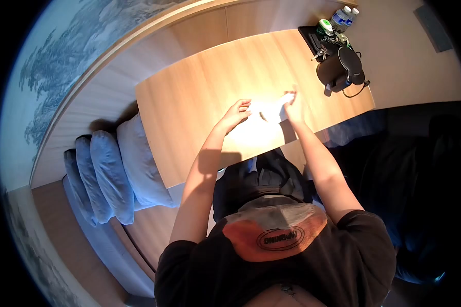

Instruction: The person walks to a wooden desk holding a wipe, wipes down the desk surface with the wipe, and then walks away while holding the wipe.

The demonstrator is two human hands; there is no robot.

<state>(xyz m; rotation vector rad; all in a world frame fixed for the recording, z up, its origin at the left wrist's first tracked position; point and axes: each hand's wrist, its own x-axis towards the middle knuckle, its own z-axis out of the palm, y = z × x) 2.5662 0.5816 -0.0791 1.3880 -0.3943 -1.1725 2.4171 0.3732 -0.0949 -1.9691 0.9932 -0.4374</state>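
Over a bright, washed-out patch of the wooden table [189, 92], my left hand [235, 114] has its fingers loosely bent and apart, with nothing visible in them. To its right lies a white, paper-like or cloth-like piece [276, 111], its edges lost in the glare. My right hand [294, 108] is at the right end of this white piece, and part of the white shows between its thumb and fingers. The fingertips are somewhat blurred. A small dark mark or gap [263, 117] shows at the white piece's left edge; I cannot make out what it is.
At the table's far right stand a black kettle [335, 70], a black tray [307, 37] with small items, and two water bottles [339, 18]. A cable [357, 94] lies by the kettle. Several blue-grey pillows [141, 158] lean along the left wall.
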